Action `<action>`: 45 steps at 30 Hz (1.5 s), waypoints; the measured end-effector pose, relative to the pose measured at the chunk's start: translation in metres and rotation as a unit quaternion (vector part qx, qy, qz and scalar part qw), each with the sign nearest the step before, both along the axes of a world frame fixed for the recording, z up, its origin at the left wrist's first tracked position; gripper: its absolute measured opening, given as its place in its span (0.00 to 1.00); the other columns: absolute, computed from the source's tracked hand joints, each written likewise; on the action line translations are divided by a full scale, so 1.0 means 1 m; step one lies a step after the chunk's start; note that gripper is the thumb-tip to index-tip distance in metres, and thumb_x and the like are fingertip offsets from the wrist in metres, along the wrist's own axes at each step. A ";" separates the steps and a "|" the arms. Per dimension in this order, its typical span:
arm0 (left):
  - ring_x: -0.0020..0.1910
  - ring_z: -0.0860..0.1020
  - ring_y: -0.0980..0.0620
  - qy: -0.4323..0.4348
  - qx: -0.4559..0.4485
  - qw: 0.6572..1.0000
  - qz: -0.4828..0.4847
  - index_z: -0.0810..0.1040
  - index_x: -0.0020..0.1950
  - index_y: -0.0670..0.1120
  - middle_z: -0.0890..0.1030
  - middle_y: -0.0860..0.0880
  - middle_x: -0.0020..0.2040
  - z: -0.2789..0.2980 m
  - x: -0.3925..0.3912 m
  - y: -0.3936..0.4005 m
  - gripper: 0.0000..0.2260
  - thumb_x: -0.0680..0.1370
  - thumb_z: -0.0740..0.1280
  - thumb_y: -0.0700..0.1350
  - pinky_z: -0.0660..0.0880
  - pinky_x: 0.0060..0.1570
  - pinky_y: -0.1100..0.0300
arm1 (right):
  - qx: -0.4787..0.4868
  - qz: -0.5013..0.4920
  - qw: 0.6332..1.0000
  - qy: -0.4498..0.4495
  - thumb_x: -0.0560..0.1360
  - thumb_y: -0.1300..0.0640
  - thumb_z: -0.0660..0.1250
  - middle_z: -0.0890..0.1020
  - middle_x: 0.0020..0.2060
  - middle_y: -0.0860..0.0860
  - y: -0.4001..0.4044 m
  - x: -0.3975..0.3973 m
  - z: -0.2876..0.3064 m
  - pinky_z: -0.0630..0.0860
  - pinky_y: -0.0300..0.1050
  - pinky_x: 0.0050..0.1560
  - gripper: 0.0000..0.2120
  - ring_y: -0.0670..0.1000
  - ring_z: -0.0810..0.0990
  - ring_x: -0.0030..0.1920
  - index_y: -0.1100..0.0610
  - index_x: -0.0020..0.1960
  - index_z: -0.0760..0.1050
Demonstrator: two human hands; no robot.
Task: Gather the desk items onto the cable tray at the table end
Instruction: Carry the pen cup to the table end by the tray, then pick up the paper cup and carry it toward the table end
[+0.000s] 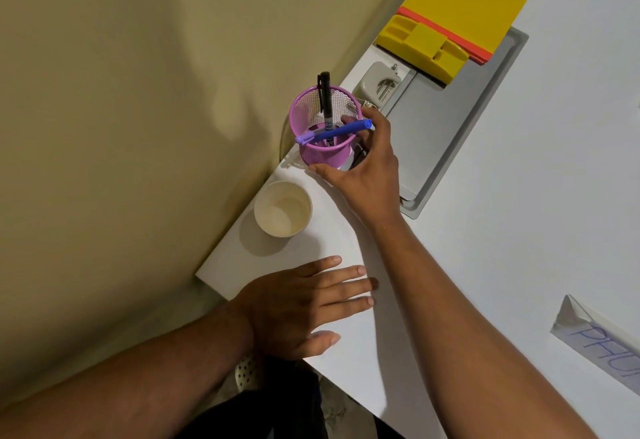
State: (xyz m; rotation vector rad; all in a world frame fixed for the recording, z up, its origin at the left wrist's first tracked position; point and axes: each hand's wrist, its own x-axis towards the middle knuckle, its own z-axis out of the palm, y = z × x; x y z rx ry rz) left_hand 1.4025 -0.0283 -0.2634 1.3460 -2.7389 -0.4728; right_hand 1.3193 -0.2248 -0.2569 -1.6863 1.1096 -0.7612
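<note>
Blue handwritten capitals on a strip of clear, shiny film (602,341) at the right edge of the white tabletop (519,231), legible as "PHO", then cut off by the frame. Small print on the black marker's label, too fine to read.

Round pen cup (323,129) of purple wire mesh at the far left edge of the tabletop, just beside the grey cable tray (460,127). Inside the cup: a black marker (326,103) standing near upright with its clip above the rim, and a blue highlighter (334,131) with a lilac end lying slantwise across the mouth. Right hand (367,168) wrapped round the cup, thumb against the near wall at its base, fingers curled over the far rim, one fingertip visible through the mesh.

Cable tray a flat, rimmed grey metal recess with a small hinged grey fitting (379,84) at its far left corner. Yellow plastic clipboard-like folder (464,13) with an orange band and a moulded yellow clamp lying over the tray's far end.

Off-white paper cup (283,208), round and open-mouthed, at the left edge nearer the body, well apart from the tray.

Left hand (304,307) flat at the near left corner, fingers straight and slightly spread, holding nothing.
</note>
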 end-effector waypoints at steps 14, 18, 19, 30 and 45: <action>0.87 0.51 0.47 0.056 0.018 0.998 0.004 0.60 0.86 0.46 0.56 0.47 0.87 -0.007 0.001 0.004 0.29 0.85 0.57 0.56 0.48 0.85 0.44 | -0.013 -0.004 1.000 0.007 0.66 0.39 0.83 0.75 0.75 0.50 -0.001 0.000 -0.006 0.72 0.25 0.58 0.51 0.51 0.79 0.70 0.51 0.80 0.59; 0.87 0.50 0.47 0.059 0.024 0.998 0.005 0.58 0.86 0.47 0.53 0.48 0.88 -0.010 0.002 0.003 0.30 0.85 0.58 0.56 0.48 0.85 0.44 | -0.002 -0.012 1.000 -0.023 0.67 0.49 0.85 0.73 0.75 0.52 0.005 -0.013 0.003 0.71 0.28 0.67 0.48 0.50 0.76 0.72 0.54 0.78 0.62; 0.87 0.50 0.47 0.059 0.024 0.998 0.004 0.58 0.86 0.47 0.53 0.48 0.88 -0.011 0.002 0.004 0.31 0.85 0.58 0.56 0.48 0.85 0.44 | -0.004 -0.033 0.999 -0.021 0.68 0.51 0.84 0.75 0.72 0.52 0.009 -0.019 0.005 0.73 0.29 0.66 0.44 0.48 0.77 0.70 0.55 0.76 0.64; 0.73 0.73 0.45 0.075 -0.020 0.997 0.011 0.67 0.82 0.45 0.73 0.45 0.77 -0.004 0.002 0.006 0.30 0.83 0.66 0.55 0.55 0.81 0.53 | 0.077 0.185 0.980 -0.004 0.67 0.49 0.75 0.74 0.68 0.40 0.065 -0.044 0.030 0.76 0.44 0.70 0.38 0.42 0.74 0.69 0.47 0.74 0.65; 0.58 0.79 0.45 0.060 0.011 0.998 0.016 0.79 0.69 0.44 0.84 0.45 0.60 -0.004 0.001 0.007 0.20 0.82 0.65 0.54 0.72 0.65 0.48 | -0.036 0.174 0.983 0.056 0.68 0.49 0.84 0.80 0.67 0.54 0.080 -0.003 0.001 0.71 0.39 0.66 0.38 0.51 0.77 0.66 0.58 0.73 0.73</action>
